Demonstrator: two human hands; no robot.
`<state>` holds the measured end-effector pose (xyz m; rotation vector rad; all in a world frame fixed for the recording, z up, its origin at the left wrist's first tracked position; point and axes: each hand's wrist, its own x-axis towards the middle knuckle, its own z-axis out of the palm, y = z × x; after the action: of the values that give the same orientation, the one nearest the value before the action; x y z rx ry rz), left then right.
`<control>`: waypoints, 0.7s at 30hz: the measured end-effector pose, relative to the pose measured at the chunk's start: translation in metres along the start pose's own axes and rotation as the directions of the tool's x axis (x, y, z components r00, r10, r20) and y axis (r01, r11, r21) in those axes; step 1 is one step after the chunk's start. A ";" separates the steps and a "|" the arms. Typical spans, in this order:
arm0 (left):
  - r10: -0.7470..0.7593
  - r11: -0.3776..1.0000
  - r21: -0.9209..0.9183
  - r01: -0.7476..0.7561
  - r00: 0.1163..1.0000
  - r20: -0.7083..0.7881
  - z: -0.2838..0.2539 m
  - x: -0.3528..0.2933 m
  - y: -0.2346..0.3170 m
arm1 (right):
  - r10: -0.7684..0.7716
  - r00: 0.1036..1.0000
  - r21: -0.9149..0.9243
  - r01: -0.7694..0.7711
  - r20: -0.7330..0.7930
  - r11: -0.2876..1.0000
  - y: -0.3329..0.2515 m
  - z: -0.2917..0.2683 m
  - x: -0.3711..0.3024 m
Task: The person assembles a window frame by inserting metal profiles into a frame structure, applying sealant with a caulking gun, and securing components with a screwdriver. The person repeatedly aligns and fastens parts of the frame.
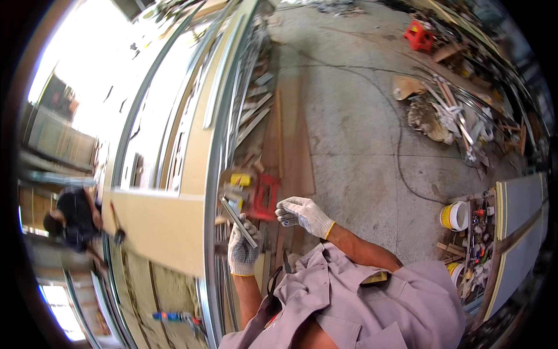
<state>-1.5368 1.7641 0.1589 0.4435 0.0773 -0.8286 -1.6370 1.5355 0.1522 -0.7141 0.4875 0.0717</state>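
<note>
My left hand, in a pale knitted glove, is closed around a short, narrow silver metal strip. The strip slants up and left out of the fist, beside the long metal edge of the panel frame. To its right, my right hand is raised in a matching glove, its fingers bent and pressed together. Whatever those fingers hold, if anything, is hidden. Just beyond both hands stands a red plastic stool, with a yellow item beside it.
On the left, a beige panel carries a hammer; a blue power tool lies nearer. Another person bends at the far left. A cable crosses the concrete floor. White buckets and scrap stand right.
</note>
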 end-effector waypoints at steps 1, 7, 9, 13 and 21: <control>-0.031 0.999 0.038 0.030 0.998 0.045 0.014 0.036 -0.014 | -0.057 0.997 0.039 0.059 -0.054 0.998 -0.033 -0.025 0.003; -0.122 0.985 0.137 0.109 0.989 0.089 0.066 0.215 -0.050 | -0.224 0.949 0.197 0.268 -0.220 0.943 -0.160 -0.153 0.056; -0.058 0.981 0.191 0.043 0.996 0.072 0.072 0.274 -0.056 | -0.255 0.928 0.113 0.294 -0.272 0.949 -0.204 -0.202 0.089; -0.014 0.985 0.170 -0.004 0.995 0.101 0.069 0.432 -0.059 | -0.268 0.912 -0.088 0.253 -0.311 0.963 -0.259 -0.356 0.171; -0.083 0.980 0.189 0.058 0.988 0.128 0.204 0.764 -0.093 | 0.046 0.328 -0.116 -0.455 -0.943 0.883 -0.254 -0.604 0.202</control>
<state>-1.1070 1.0946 0.1308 0.5604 -0.1107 -0.9380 -1.6449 0.9331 -0.1759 -1.0157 1.7784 0.0509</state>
